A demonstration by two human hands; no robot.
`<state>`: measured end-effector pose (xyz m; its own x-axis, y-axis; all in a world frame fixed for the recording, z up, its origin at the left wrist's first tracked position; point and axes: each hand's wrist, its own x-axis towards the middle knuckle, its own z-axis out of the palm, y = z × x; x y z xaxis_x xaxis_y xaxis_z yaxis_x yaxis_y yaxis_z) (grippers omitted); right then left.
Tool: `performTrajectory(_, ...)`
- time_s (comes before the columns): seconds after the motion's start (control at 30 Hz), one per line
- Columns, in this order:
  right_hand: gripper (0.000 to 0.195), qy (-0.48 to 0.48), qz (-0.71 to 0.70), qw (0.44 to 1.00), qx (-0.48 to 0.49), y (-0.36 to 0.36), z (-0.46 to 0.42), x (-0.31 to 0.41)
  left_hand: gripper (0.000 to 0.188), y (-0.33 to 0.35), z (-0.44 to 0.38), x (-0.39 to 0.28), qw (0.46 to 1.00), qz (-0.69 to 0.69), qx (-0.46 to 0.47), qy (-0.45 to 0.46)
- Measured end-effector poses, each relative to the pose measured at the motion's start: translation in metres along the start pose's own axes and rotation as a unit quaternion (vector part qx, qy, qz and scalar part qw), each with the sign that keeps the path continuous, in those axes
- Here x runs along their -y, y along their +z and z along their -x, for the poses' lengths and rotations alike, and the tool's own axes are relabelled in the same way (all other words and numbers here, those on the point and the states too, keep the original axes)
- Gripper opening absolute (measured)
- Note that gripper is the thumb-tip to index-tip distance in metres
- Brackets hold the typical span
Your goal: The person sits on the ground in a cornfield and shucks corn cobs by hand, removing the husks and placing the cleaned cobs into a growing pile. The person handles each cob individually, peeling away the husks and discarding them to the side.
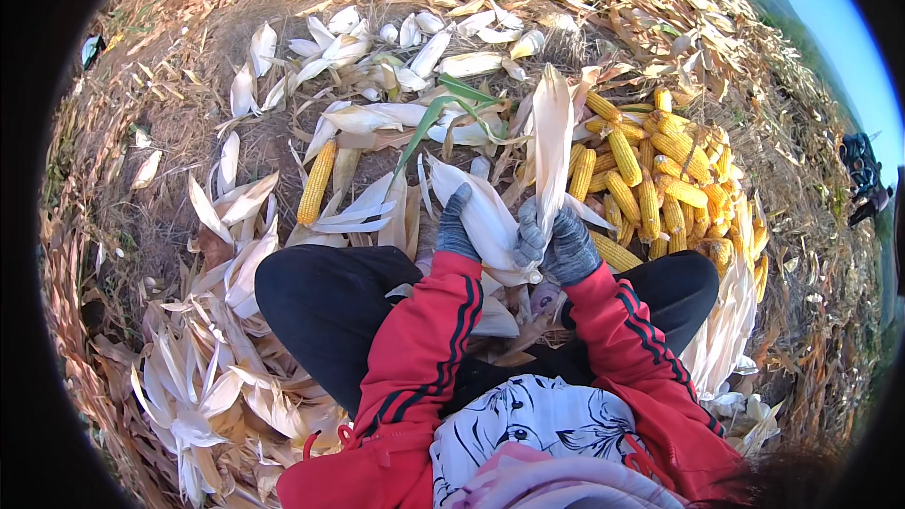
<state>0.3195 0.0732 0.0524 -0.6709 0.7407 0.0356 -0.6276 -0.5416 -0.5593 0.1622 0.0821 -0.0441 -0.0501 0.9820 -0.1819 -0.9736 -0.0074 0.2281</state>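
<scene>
Between my hands is an ear of corn (488, 219) in pale dry husk, its stem end towards me. My left hand (457, 226), in a grey knit glove, grips the ear along its left side. In the same kind of glove, my right hand (563, 244) is closed on a long strip of husk (551, 134) that stands up and away from the ear near its base. No kernels show on this ear. Just beyond my right knee lies a heap of bare yellow corn cobs (654, 184).
One bare yellow cob (317, 184) lies on loose husks to the left. Unhusked ears (424, 49) are strewn across the dry ground ahead. Discarded husks (205, 396) pile up beside my left leg. A dark object (864, 173) sits at the far right edge.
</scene>
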Motion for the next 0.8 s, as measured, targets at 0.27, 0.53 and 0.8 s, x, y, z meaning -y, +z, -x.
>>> performTrajectory(0.27,0.018,-0.022,-0.261,0.964,0.043,0.009,-0.007,-0.014,0.067,0.015,0.011,0.004,0.996,0.012,0.081,-0.028)
performTrajectory(0.53,0.027,-0.108,-0.149,0.983,0.03,0.019,-0.015,0.012,0.068,0.012,0.007,0.014,0.995,-0.086,0.028,-0.052)
performTrajectory(0.8,0.027,-0.111,-0.115,0.987,0.015,0.008,-0.012,0.04,0.029,-0.035,-0.003,0.054,0.937,-0.349,0.017,-0.002)
